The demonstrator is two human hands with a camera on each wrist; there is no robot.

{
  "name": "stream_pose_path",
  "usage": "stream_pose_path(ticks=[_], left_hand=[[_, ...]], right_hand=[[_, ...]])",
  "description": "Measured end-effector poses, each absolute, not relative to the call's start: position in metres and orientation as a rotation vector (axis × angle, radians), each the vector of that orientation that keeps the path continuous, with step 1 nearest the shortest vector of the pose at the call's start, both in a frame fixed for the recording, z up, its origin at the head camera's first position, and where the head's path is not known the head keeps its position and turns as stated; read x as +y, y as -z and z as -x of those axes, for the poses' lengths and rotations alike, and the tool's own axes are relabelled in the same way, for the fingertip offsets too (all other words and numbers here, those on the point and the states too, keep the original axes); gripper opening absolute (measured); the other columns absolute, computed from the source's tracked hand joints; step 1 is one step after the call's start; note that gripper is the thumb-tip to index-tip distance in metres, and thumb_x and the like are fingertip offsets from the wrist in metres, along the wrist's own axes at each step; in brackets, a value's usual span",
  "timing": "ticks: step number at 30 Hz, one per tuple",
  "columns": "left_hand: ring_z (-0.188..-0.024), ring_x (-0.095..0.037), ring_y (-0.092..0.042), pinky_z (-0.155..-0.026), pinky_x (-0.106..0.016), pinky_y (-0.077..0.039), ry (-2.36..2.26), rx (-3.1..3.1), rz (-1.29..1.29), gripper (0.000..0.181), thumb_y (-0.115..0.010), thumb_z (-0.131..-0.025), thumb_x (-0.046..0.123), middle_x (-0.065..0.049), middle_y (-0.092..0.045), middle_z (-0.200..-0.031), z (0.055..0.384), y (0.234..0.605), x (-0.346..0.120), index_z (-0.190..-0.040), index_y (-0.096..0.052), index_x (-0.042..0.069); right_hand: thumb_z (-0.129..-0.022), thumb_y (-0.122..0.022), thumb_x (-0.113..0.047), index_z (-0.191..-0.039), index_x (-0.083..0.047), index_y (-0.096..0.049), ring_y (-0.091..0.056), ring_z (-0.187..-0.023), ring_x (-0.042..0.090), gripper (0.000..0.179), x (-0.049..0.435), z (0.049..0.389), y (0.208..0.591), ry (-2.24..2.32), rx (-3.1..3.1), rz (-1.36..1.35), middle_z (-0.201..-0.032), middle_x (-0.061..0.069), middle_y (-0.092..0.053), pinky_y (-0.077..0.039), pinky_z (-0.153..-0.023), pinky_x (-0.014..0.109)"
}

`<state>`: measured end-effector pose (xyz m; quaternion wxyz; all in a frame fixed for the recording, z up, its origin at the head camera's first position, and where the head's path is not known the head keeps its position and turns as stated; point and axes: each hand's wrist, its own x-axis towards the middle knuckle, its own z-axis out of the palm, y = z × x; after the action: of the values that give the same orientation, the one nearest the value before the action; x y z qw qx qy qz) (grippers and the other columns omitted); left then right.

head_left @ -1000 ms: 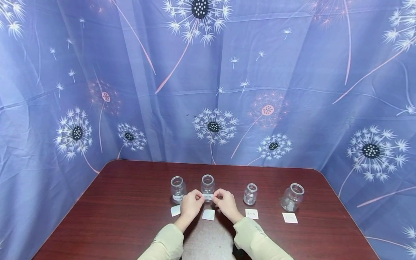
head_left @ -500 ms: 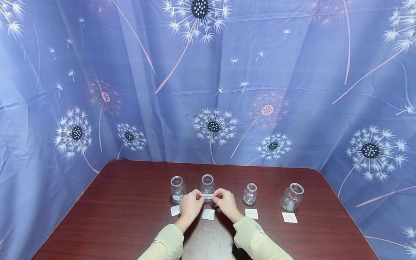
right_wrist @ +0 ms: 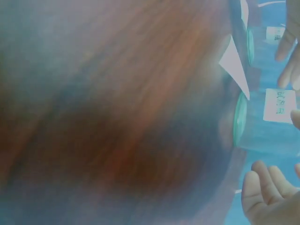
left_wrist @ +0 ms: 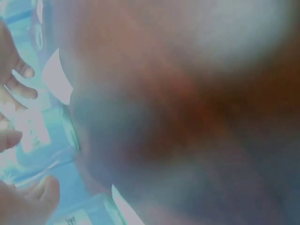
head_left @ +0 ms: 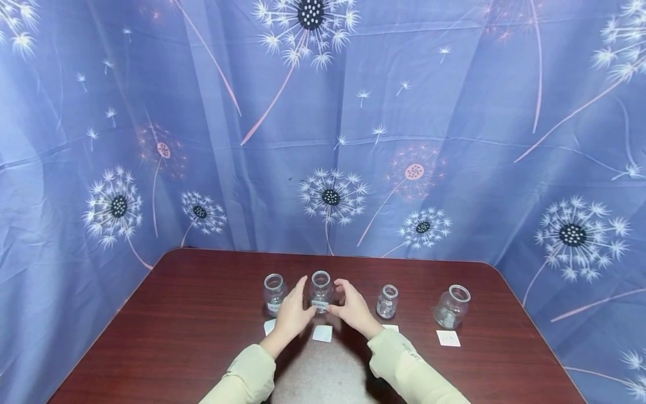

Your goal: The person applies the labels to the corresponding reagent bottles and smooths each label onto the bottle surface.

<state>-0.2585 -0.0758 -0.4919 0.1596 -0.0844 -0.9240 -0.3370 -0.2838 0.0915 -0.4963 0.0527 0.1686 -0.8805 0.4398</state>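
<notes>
A small glass jar (head_left: 321, 286) stands upright at the middle of the table, a white label (head_left: 320, 304) with printed characters across its front. My left hand (head_left: 291, 314) is on its left side, fingers extended and thumb spread, holding nothing. On the other side my right hand (head_left: 353, 308) has its fingers loosely curved beside the glass, its thumb tip right at the label's right end. In the right wrist view the label (right_wrist: 280, 105) lies flat on the jar (right_wrist: 253, 126), between both hands. A white paper square (head_left: 322, 334) lies in front of the jar.
Left of it stands another labelled jar (head_left: 274, 292), partly behind my left hand, with a paper (head_left: 270, 326) before it. To the right are a smaller jar (head_left: 387, 303) and a wider jar (head_left: 452, 307), each with a paper square (head_left: 448, 338) in front. A patterned curtain (head_left: 328, 140) hangs behind the table.
Both hands have let go of the label's ends, and it now stays on the jar. The fingers have spread out, reaching up along the jar's two sides.
</notes>
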Motion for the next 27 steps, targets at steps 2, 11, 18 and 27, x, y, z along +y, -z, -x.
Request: stream_pose_path(ticks=[2, 11, 18, 27], left_hand=[[-0.097, -0.032, -0.058, -0.076, -0.043, -0.047, 0.974, -2.674, 0.317, 0.073, -0.07, -0.067, 0.012, -0.019, -0.057, -0.115, 0.264, 0.49, -0.077, -0.131, -0.036, 0.006], [-0.102, -0.031, -0.057, -0.08, -0.043, -0.046, 0.991, -2.733, 0.42, 0.07, -0.066, -0.069, 0.01, -0.015, -0.055, -0.121, 0.271, 0.494, -0.078, -0.133, -0.038, 0.007], [-0.098, -0.028, -0.059, -0.076, -0.04, -0.048, 0.973, -2.698, 0.433, 0.071, -0.066, -0.068, 0.006, -0.013, -0.054, -0.122, 0.27, 0.496, -0.079, -0.133, -0.037, 0.008], [-0.099, -0.028, -0.059, -0.079, -0.04, -0.047, 0.887, -2.68, 0.384, 0.066, -0.07, -0.069, 0.014, -0.014, -0.058, -0.115, 0.27, 0.498, -0.074, -0.129, -0.042, 0.008]], right_hand=[[-0.067, -0.072, -0.019, -0.116, -0.003, -0.045, -0.054, -0.074, 0.022, 0.058, 0.09, 0.285, 0.495, -1.303, -2.66, -0.578, -0.102, 0.018, -0.057, -0.042, -0.063, 0.029], [-0.07, -0.071, -0.024, -0.116, -0.009, -0.046, -0.049, -0.064, 0.009, 0.054, 0.082, 0.291, 0.493, -1.289, -2.655, -0.608, -0.092, 0.009, -0.059, -0.039, -0.055, 0.024], [-0.068, -0.073, -0.019, -0.123, -0.01, -0.04, -0.056, -0.081, 0.017, 0.065, 0.074, 0.291, 0.498, -1.09, -2.755, -0.502, -0.102, 0.008, -0.056, -0.043, -0.066, 0.031], [-0.067, -0.075, -0.018, -0.129, -0.009, -0.031, -0.057, -0.093, 0.029, 0.076, 0.071, 0.29, 0.506, -0.95, -2.768, -0.505, -0.113, 0.015, -0.051, -0.046, -0.074, 0.041]])
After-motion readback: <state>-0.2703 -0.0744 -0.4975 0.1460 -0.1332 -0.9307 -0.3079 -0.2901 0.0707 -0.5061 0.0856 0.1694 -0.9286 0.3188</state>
